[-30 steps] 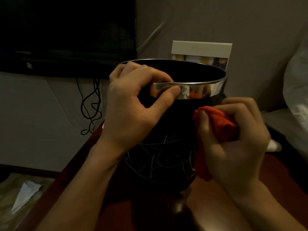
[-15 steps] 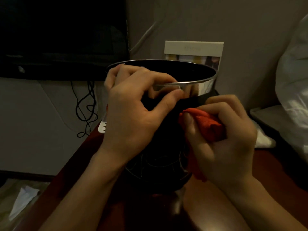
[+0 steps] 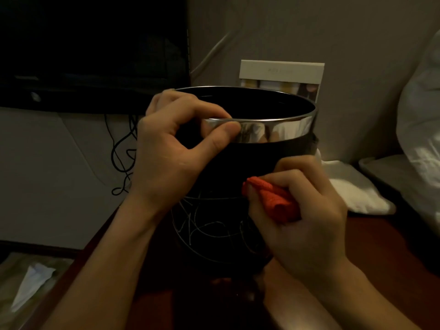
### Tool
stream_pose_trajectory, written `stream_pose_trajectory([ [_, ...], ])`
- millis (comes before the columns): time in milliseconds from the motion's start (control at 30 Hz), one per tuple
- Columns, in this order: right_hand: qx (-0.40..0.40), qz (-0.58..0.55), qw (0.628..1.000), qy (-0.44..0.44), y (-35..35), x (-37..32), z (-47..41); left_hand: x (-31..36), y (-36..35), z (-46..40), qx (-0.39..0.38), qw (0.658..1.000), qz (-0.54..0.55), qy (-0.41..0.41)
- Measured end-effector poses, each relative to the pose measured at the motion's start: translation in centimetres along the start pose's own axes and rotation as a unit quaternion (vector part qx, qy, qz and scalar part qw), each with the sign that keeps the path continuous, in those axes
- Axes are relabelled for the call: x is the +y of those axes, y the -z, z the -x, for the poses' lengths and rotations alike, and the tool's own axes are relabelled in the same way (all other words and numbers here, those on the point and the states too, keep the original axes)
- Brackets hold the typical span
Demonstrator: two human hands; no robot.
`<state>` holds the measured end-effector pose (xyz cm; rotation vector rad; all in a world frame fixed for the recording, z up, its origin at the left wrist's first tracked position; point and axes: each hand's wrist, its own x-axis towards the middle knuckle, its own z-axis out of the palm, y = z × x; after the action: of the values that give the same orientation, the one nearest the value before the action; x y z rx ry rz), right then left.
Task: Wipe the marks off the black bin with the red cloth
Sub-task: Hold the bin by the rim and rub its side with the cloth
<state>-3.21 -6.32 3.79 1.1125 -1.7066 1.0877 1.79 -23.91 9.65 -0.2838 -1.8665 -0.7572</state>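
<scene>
So mid-wipe | bin (image 3: 250,163) on table (image 3: 392,246), left hand (image 3: 171,158) pinching its rim | right hand (image 3: 302,222) clamped on bunched cloth (image 3: 273,201) against the side | scribbles (image 3: 209,227) below, next probably scrub downward

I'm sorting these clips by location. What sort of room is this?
Probably a hotel room or bedroom: a dark TV screen hangs on the wall, white bedding lies at right, and a standing card sits on the wooden table behind the black bin.
</scene>
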Motion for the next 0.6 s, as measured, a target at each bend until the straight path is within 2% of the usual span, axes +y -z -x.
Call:
stream_pose_trajectory([
  [200,0.062,0.036,0.997,-0.029,1.6,0.7,-1.5,0.1,0.0,0.1,0.0,1.0,-0.001,-0.003],
  [467,-0.007,0.038,0.999,0.01,-0.2,-0.4,0.4,0.1,-0.1,0.0,0.0,1.0,0.001,-0.007],
  [600,0.071,0.052,0.996,-0.011,1.2,0.2,-1.0,0.1,0.0,0.0,-0.003,1.0,-0.005,-0.009],
])
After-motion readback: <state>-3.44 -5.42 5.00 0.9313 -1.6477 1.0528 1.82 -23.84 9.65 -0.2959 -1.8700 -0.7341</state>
